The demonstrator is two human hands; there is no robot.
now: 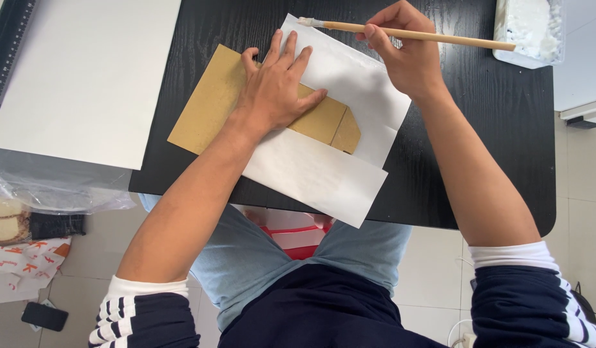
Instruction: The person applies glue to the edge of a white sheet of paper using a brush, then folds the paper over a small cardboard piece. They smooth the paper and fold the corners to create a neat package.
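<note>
Cardboard piece point(214, 103), one, on one white sheet point(324, 171) | your left hand point(275, 87) flat, open on it | right hand point(404, 55) at 2 o'clock pinching one brush point(414, 35)

A clear plastic bag point(59, 193) lies crumpled at the table's left edge, above a white wrapper with orange print point(24, 261) on the floor; a dark phone point(45, 316), screen blank, lies below it, and a clear plastic tub point(530, 29) of white stuff stands top right
</note>
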